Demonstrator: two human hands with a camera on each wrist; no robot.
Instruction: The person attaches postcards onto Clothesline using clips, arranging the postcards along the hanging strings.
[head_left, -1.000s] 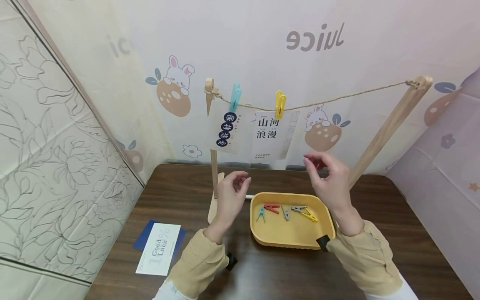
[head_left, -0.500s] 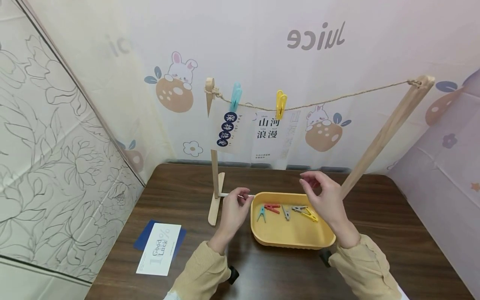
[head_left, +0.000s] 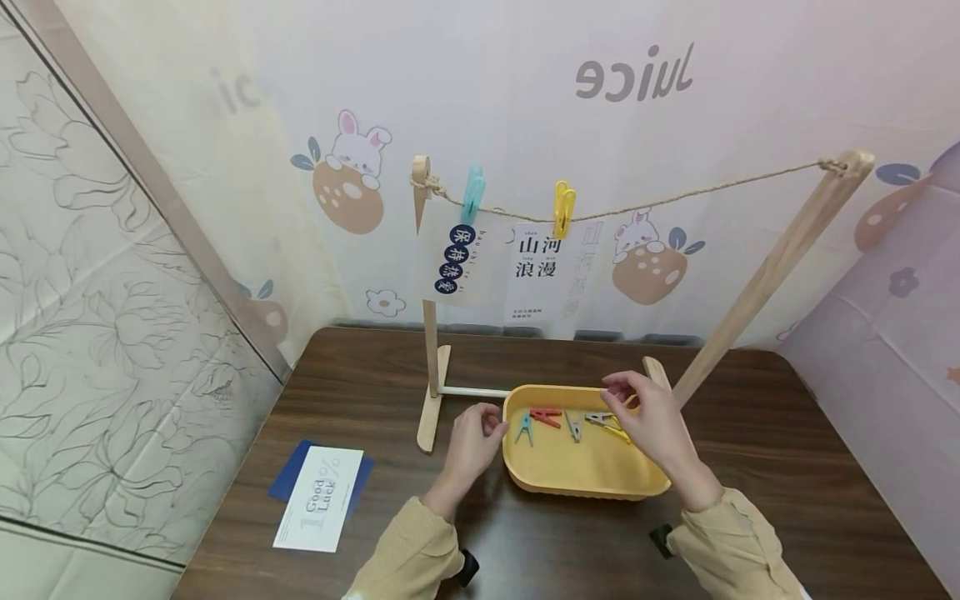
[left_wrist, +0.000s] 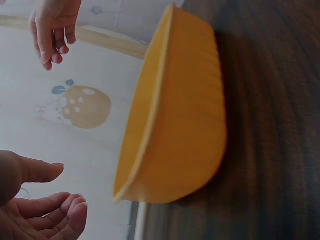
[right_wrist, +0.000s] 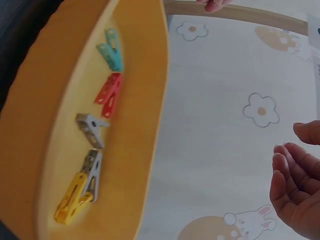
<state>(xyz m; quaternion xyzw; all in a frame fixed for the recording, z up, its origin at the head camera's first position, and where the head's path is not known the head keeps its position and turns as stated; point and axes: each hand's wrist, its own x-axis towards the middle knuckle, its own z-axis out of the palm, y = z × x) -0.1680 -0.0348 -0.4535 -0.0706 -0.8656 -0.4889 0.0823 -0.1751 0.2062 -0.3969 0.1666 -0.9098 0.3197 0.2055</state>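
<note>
Left hand [head_left: 471, 443] is hovering just beside the yellow tray [head_left: 577, 465]; right hand [head_left: 651, 418] is hovering near its far-right corner; both are holding nothing, fingers loosely bent, thumbs parted from fingertips; five clothespins [right_wrist: 91, 131] are lying inside.

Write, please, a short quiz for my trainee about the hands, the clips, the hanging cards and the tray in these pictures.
1. How many clips lie in the tray?
2. True or false: the left hand holds nothing.
3. Choose one: what colour is the hanging clip on the card nearer the right post?
A) red
B) yellow
C) grey

Key: 1. Five. 2. True. 3. B.
</note>
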